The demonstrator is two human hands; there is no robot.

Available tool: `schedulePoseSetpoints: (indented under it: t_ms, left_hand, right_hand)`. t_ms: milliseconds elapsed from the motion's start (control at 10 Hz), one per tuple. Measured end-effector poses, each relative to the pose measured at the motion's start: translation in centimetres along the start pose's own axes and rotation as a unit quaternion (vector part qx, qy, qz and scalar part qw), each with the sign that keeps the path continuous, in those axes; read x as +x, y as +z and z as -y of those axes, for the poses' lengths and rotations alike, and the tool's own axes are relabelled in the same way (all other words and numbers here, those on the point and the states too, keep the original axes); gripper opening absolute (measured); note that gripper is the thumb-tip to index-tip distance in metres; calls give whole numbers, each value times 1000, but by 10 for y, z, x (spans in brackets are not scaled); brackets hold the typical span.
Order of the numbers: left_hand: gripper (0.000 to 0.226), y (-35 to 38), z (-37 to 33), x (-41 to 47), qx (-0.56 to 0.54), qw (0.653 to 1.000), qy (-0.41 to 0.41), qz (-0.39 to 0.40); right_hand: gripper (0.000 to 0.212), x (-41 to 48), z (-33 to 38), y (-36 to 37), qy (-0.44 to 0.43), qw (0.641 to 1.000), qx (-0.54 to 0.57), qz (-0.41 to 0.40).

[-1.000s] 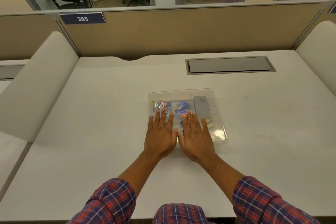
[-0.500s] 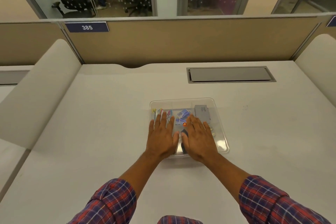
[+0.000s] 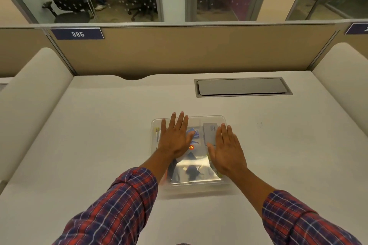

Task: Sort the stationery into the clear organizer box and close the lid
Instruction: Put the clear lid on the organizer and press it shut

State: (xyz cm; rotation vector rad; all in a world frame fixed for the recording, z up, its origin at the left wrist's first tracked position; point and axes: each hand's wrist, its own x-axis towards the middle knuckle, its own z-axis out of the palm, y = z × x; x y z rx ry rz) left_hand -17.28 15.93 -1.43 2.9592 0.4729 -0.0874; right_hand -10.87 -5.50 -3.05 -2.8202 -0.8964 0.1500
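Organizer box (image 3: 225, 119), centre frame on counter (image 3: 99, 125), lid down. My left hand (image 3: 175, 139) and right hand (image 3: 227, 151) lay flat, fingers spread, gripping nothing. Risk: uneven pressing could leave one edge unlatched.

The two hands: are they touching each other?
Apart. The head view shows the left hand and the right hand flat on the box, with a strip of clear lid between them.
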Motion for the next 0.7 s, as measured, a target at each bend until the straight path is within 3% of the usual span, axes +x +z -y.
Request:
schedulePoseSetpoints:
  t_ms: [300,700]
  left_hand:
    - [91,9,-2,6,14,1000,-9,-2]
    - [86,-5,-15,4,14,999,9,39]
  right_hand:
    - [82,5,-4,11,5,999,28,-17]
    - [80,10,-8,1,-9,1000,-20,3]
